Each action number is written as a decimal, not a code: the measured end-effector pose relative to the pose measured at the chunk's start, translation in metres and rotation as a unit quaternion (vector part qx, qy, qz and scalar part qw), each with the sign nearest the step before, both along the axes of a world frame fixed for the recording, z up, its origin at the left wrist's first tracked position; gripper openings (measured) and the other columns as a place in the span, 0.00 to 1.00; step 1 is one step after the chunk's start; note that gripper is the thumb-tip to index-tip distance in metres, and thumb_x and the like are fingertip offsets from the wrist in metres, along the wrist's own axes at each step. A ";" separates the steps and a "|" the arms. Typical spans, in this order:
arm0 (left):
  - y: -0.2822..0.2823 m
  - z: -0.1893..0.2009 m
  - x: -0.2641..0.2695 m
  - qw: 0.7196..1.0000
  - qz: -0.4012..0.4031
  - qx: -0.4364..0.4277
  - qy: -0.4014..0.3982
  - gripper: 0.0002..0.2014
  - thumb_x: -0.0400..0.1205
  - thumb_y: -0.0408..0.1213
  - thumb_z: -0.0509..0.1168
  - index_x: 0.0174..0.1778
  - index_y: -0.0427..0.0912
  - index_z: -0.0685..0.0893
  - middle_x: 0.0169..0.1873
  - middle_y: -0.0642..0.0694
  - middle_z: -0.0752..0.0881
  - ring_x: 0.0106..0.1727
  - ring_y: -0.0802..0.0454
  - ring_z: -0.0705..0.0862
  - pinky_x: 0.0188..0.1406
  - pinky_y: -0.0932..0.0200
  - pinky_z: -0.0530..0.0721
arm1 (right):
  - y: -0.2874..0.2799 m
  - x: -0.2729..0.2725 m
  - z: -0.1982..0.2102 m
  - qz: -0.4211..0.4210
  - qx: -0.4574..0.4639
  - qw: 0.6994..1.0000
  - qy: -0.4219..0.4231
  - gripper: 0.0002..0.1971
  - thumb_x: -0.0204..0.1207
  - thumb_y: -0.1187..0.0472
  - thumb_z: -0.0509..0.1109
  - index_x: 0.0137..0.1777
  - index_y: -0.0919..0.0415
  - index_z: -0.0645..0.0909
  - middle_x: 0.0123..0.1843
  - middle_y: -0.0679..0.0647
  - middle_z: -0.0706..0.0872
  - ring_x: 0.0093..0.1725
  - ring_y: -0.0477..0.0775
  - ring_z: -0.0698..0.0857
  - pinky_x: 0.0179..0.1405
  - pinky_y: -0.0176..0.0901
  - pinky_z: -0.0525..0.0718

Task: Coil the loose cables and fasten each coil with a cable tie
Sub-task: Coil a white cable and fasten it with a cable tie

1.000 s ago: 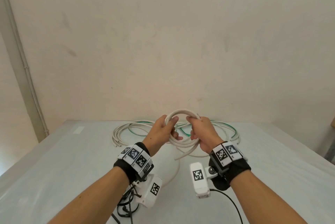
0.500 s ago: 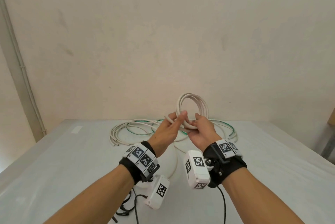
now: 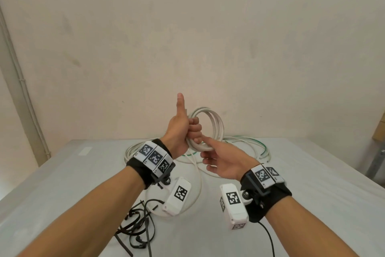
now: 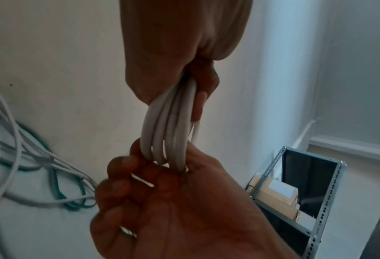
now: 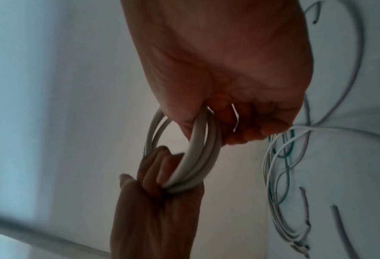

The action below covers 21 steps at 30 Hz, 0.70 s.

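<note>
A white cable coil (image 3: 216, 123) stands upright in the air above the table. My left hand (image 3: 192, 129) grips its left side, fingers curled through the loops and thumb pointing up. My right hand (image 3: 205, 148) is under the coil and pinches its lower part between thumb and fingers, as the right wrist view shows at the coil (image 5: 197, 166). A thin white strip (image 4: 142, 180) lies across the right hand's curled fingers; it may be a tie. The cable's loose tail (image 3: 200, 177) hangs down to the table.
Loose white and green cables (image 3: 245, 142) lie on the grey table (image 3: 312, 194) behind my hands. A bunch of black cable ties (image 3: 137, 229) lies at the near left. A metal shelf frame (image 4: 306, 192) stands off the table's right side.
The coil went up and turned upright. My left hand took a full grip with its thumb raised, and my right hand dropped from the coil's side to its underside.
</note>
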<state>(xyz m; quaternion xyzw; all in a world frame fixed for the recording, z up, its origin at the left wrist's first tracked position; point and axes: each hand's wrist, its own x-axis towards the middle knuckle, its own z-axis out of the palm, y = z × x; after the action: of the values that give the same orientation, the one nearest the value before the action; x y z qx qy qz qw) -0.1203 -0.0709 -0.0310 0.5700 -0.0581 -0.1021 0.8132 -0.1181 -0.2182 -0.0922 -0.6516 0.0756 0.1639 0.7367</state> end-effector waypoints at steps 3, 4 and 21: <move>0.005 0.004 -0.003 0.995 -0.006 0.098 0.005 0.39 0.71 0.86 0.40 0.27 0.49 0.61 0.22 0.51 0.56 0.21 0.52 0.55 0.17 0.60 0.62 | -0.010 0.008 0.000 -0.044 -0.119 0.987 -0.098 0.30 0.72 0.46 0.84 0.64 0.63 0.80 0.52 0.56 0.86 0.47 0.55 0.87 0.50 0.47 0.85; 0.006 0.004 -0.004 0.991 -0.011 0.136 0.002 0.40 0.70 0.87 0.39 0.28 0.48 0.61 0.22 0.51 0.57 0.21 0.52 0.55 0.17 0.60 0.61 | -0.013 0.010 0.003 -0.073 -0.182 0.965 -0.173 0.37 0.70 0.46 0.85 0.73 0.61 0.75 0.60 0.56 0.85 0.57 0.56 0.87 0.58 0.50 0.85; 0.022 0.001 -0.007 0.931 -0.178 0.318 0.009 0.41 0.65 0.89 0.31 0.30 0.48 0.54 0.25 0.49 0.54 0.25 0.53 0.50 0.19 0.63 0.54 | 0.011 -0.020 0.037 0.147 -0.635 0.536 -0.536 0.09 0.92 0.58 0.56 0.58 0.63 0.73 0.54 0.56 0.73 0.32 0.45 0.65 0.37 0.46 0.71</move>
<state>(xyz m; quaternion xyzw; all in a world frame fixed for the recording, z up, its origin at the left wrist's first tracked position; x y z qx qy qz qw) -0.1270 -0.0493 -0.0297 0.7784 -0.1160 -0.2631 0.5581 -0.1381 -0.2074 -0.0553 -0.9163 -0.3462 -0.2013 -0.0021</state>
